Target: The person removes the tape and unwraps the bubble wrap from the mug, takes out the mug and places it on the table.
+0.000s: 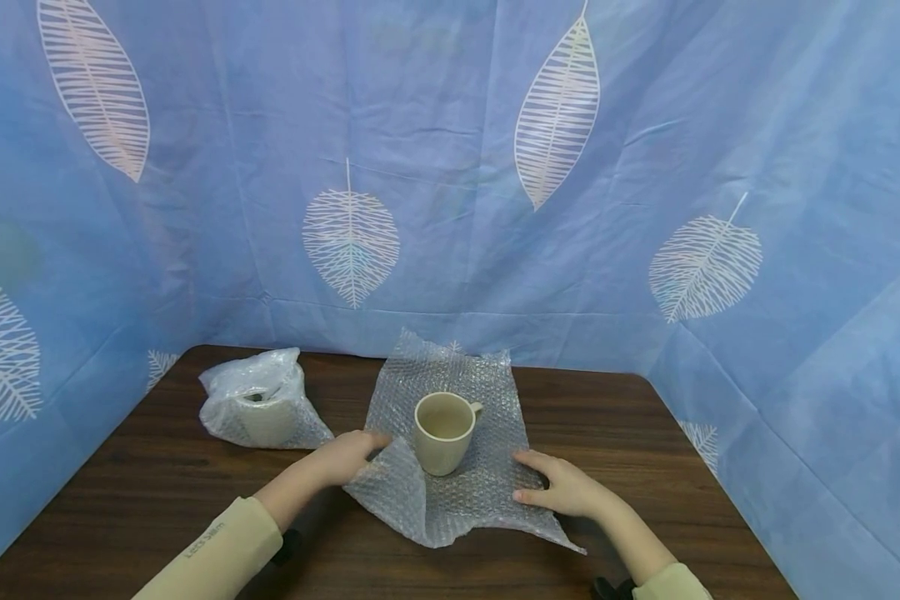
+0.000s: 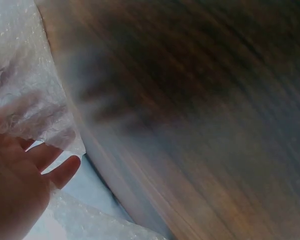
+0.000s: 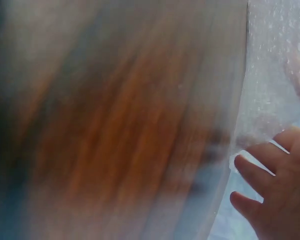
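A cream mug (image 1: 442, 437) stands upright on a sheet of bubble wrap (image 1: 487, 508), its handle to the right. My left hand (image 1: 348, 457) is at the sheet's left edge, index finger and thumb apart, beside a raised flap. In the left wrist view, some fingers of the left hand (image 2: 17, 185) show blurred through the film. My right hand (image 1: 566, 487) touches the right side of the sheet with thumb and index finger spread. The right wrist view shows the right hand (image 3: 277, 175) with several fingers fanned out at the wrap.
A bubble-wrapped bundle (image 1: 258, 408) with a pale cup-like thing inside lies at the back left, close to my left forearm. Beneath everything is a dark wooden table (image 1: 585, 408). Blue leaf-printed curtains (image 1: 435, 250) hang behind it and along the sides.
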Demonstrator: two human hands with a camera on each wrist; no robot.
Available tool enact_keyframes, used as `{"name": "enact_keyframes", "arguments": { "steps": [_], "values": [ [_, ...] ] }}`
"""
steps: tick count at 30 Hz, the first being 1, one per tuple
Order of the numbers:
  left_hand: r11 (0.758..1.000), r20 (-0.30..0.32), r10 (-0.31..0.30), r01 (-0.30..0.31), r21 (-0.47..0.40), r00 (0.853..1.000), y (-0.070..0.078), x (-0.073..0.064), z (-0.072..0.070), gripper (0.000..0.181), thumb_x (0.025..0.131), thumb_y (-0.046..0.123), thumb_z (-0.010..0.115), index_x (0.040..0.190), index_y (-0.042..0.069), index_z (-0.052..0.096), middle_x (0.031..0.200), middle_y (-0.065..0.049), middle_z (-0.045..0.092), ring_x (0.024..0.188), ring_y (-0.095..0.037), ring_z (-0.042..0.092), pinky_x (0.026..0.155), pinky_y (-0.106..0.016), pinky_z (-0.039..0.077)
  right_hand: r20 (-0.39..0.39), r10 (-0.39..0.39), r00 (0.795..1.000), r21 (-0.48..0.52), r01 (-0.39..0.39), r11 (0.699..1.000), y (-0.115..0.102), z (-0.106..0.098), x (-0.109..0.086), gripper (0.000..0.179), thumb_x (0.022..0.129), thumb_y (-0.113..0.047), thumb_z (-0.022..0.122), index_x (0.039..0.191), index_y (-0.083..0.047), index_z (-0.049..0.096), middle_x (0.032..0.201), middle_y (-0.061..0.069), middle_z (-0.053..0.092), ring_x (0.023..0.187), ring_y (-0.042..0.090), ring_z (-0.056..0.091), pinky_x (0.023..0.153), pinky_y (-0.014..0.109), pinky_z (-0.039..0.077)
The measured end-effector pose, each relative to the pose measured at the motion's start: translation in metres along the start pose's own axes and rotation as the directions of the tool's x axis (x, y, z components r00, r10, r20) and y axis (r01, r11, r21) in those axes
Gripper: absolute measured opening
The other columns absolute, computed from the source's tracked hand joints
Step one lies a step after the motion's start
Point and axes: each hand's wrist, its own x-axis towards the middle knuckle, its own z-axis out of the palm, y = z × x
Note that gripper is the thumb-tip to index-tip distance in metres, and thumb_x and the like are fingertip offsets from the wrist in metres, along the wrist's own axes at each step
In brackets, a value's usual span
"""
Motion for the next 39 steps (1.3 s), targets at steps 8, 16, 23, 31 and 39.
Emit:
{"name": "enact_keyframes", "arguments": {
  "steps": [8, 16, 23, 31, 39],
  "values": [
    [0.991, 0.035, -0.024, 0.019, 0.134, 0.999, 0.004, -0.002, 0.001, 0.056, 0.091, 0.033, 0.064, 0.132, -0.004, 0.055, 0.131, -0.023, 0.054, 0.122, -0.04, 0.049, 0.1, -0.054, 0.036, 0.064, 0.038, 0.997, -0.029, -0.037, 0.999, 0.0, -0.001, 0.001, 0.077, 0.09, -0.045, 0.064, 0.144, 0.004, 0.038, 0.147, 0.028, 0.031, 0.133, 0.048, 0.03, 0.102, 0.067, 0.018],
    [0.981, 0.075, -0.127, 0.114, 0.155, 0.989, 0.007, 0.003, 0.007, 0.049, 0.089, 0.028, 0.067, 0.13, 0.003, 0.059, 0.137, -0.017, 0.051, 0.128, -0.035, 0.044, 0.104, -0.056, 0.029, 0.098, 0.059, 0.993, -0.065, -0.053, 0.997, 0.0, 0.0, 0.003, 0.085, 0.086, -0.047, 0.068, 0.145, 0.005, 0.034, 0.15, 0.027, 0.026, 0.135, 0.049, 0.023, 0.103, 0.069, 0.01],
    [0.978, 0.073, -0.135, 0.121, 0.167, 0.988, 0.008, 0.003, 0.006, 0.057, 0.087, 0.035, 0.069, 0.13, 0.0, 0.058, 0.137, -0.018, 0.051, 0.128, -0.035, 0.045, 0.104, -0.058, 0.027, 0.088, 0.085, 0.992, -0.105, -0.076, 0.992, 0.001, -0.001, 0.006, 0.095, 0.079, -0.05, 0.073, 0.146, 0.004, 0.034, 0.151, 0.026, 0.025, 0.137, 0.046, 0.021, 0.105, 0.066, 0.009],
    [0.972, 0.087, -0.151, 0.132, 0.196, 0.985, 0.01, 0.004, 0.006, 0.07, 0.085, 0.046, 0.069, 0.134, 0.0, 0.054, 0.142, -0.017, 0.045, 0.132, -0.036, 0.039, 0.105, -0.06, 0.022, 0.101, 0.12, 0.988, -0.107, -0.109, 0.988, 0.004, -0.003, 0.01, 0.099, 0.077, -0.051, 0.075, 0.148, 0.002, 0.031, 0.153, 0.024, 0.022, 0.139, 0.044, 0.018, 0.106, 0.065, 0.008],
    [0.96, 0.108, -0.149, 0.117, 0.256, 0.983, 0.008, 0.006, 0.005, 0.08, 0.083, 0.056, 0.066, 0.138, 0.0, 0.051, 0.146, -0.016, 0.041, 0.135, -0.036, 0.035, 0.104, -0.062, 0.022, 0.119, 0.118, 0.986, -0.118, -0.104, 0.987, 0.009, -0.005, 0.013, 0.104, 0.074, -0.052, 0.077, 0.149, 0.002, 0.028, 0.154, 0.024, 0.019, 0.14, 0.044, 0.016, 0.106, 0.065, 0.007]
  ]
}}
